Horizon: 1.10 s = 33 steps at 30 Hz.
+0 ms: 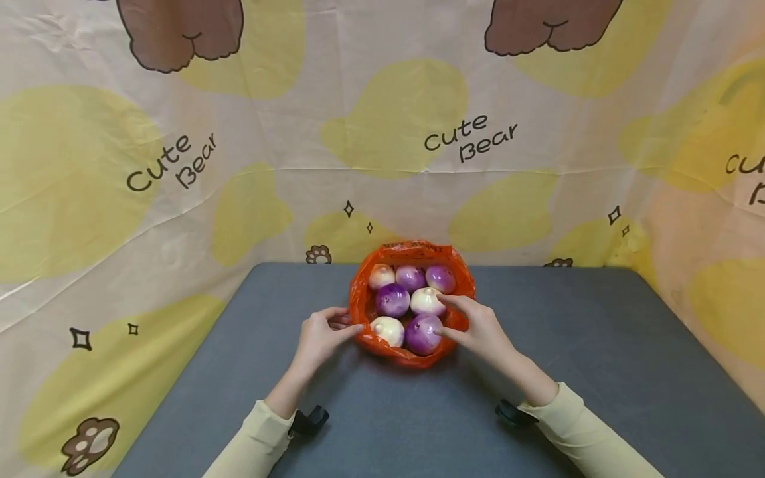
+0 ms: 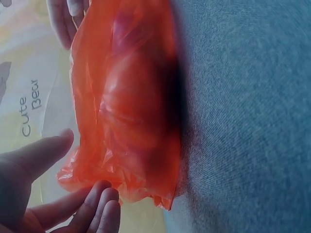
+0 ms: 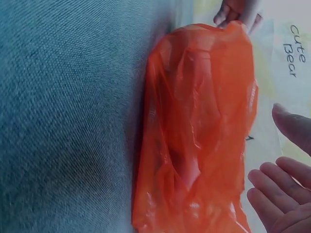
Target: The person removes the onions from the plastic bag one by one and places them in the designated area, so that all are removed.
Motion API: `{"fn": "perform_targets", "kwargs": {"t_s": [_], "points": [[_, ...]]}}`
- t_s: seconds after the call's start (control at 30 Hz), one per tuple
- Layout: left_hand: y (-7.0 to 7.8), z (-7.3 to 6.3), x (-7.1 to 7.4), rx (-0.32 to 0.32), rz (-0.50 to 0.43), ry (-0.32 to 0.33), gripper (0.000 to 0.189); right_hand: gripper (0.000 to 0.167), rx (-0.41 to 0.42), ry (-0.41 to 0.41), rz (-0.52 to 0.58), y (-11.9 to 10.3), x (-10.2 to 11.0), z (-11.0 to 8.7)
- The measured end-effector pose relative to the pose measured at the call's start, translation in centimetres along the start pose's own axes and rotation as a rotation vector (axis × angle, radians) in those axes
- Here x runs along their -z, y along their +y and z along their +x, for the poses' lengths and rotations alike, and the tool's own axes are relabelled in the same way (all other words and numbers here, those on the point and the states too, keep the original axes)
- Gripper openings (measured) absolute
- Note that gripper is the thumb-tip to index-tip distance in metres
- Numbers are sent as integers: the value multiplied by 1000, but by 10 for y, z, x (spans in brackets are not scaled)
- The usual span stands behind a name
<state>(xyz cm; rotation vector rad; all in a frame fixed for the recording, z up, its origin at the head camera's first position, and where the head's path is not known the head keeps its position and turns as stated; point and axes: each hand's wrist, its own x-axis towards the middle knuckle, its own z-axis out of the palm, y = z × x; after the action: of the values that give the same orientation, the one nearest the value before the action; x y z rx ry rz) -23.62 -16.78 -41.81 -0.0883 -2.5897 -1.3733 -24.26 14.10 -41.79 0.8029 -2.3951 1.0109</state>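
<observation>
An orange-red plastic bag [image 1: 412, 362] stands with its mouth spread wide and its rim folded outward. Inside lie several onions, some purple, like the one at the front [image 1: 423, 334], and some whitish, like the one at front left [image 1: 388, 330]. My left hand [image 1: 323, 337] is at the bag's left rim, thumb and fingers apart. Over the right side of the mouth hovers my right hand [image 1: 483, 326], its thumb and fingers spread above the onions. The right wrist view shows that hand's fingers [image 3: 272, 187] just past the rim, holding nothing. From the sides, the bag's walls mostly hide the onions.
The bag rests on a grey-blue table [image 1: 574, 345], close to its far edge. Behind hangs a cream and yellow cloth [image 1: 382, 119] with bear prints and lettering. Both wrists carry black straps [image 1: 309, 421] below light yellow sleeves [image 1: 597, 431].
</observation>
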Motion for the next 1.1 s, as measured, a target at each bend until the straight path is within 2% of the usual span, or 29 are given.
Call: {"fn": "perform_targets", "kwargs": {"t_s": [0.3,0.6,0.9,1.1], "points": [[0,0,-7,7,11,-11,42,61,-5,-95,-11,7,-12,-2],[-3,3,-12,-12,10,-11,37,68,-20,-148,-7,10,-21,-5],[1,1,-12,7,18,-21,37,74,-61,-208,-8,9,-28,-7],[1,0,-13,7,16,-26,37,74,-58,-223,-1,9,-30,-6]]}}
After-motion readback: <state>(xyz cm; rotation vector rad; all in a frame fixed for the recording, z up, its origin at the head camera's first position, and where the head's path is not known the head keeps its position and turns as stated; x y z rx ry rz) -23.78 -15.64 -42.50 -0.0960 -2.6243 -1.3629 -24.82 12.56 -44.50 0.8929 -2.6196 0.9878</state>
